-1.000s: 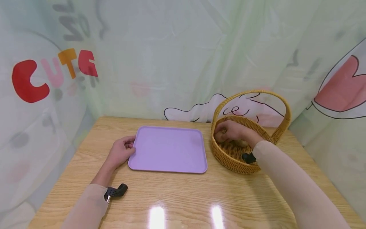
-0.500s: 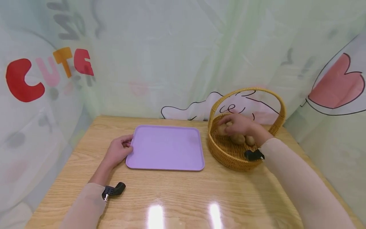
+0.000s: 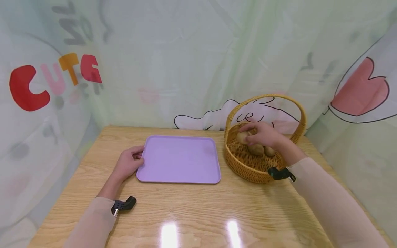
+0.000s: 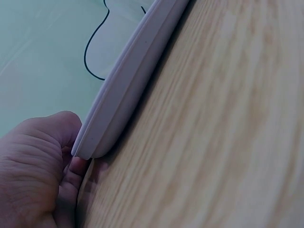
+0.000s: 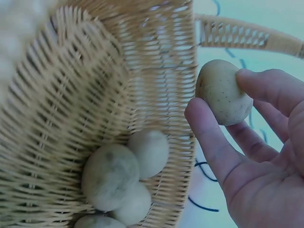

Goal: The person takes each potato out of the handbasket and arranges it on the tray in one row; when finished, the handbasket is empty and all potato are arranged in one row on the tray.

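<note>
A potato [image 5: 223, 92] is pinched between the thumb and fingers of my right hand [image 3: 263, 135], over the wicker basket [image 3: 248, 175]. Several more potatoes [image 5: 111, 175] lie together on the basket's floor, partly covered by the right hand and wrist in the head view. My left hand [image 3: 128, 162] grips the left edge of a lilac tray [image 3: 180, 160], thumb at the rim and fingers tucked by its underside. In the left wrist view the tray's side wall [image 4: 123, 90] rises beside that hand [image 4: 35, 166], close over the wood.
The basket's tall arched handle [image 3: 270, 95] stands up above the right hand. A wooden table [image 3: 192, 206] carries tray and basket. Printed fabric [image 3: 155, 69] hangs behind the table and along both sides. A black wrist device [image 3: 124, 204] sits on each sleeve.
The right hand has risen from low in the basket, bringing a potato into sight between its fingers. The left hand keeps its place on the tray's edge. The head view has shifted slightly.
</note>
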`<action>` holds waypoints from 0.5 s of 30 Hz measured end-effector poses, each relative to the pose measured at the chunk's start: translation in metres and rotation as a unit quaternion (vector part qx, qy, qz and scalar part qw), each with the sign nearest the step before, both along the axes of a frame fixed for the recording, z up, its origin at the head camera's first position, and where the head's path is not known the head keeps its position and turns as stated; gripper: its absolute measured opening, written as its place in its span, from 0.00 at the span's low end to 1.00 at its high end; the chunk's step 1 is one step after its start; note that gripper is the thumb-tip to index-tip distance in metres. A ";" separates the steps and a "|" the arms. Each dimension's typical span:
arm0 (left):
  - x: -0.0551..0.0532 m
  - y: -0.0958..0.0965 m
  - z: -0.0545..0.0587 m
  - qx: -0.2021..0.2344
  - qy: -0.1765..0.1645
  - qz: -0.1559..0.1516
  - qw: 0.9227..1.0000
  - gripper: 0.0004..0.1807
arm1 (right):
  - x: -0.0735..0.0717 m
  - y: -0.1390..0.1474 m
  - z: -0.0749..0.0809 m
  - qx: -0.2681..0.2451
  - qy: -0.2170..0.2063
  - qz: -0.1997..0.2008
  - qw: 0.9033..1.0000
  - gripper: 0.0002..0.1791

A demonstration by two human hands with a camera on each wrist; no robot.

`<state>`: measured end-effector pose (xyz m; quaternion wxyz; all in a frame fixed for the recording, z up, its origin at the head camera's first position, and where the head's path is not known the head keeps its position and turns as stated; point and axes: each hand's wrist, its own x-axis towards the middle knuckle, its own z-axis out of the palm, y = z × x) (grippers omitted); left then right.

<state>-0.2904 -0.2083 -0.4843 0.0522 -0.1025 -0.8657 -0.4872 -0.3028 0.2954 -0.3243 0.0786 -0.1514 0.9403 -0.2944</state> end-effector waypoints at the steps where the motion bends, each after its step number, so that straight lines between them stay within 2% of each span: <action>1: 0.000 0.000 0.000 0.000 0.001 0.001 1.000 0.27 | 0.001 -0.001 0.001 -0.009 0.001 0.001 1.000 0.22; 10: 0.000 -0.002 0.000 -0.004 -0.004 0.007 1.000 0.28 | 0.012 -0.014 0.001 -0.086 -0.008 0.008 0.996 0.20; 15: -0.001 -0.003 -0.002 -0.004 -0.003 0.004 1.000 0.28 | 0.018 -0.026 0.003 -0.102 -0.021 0.015 0.994 0.20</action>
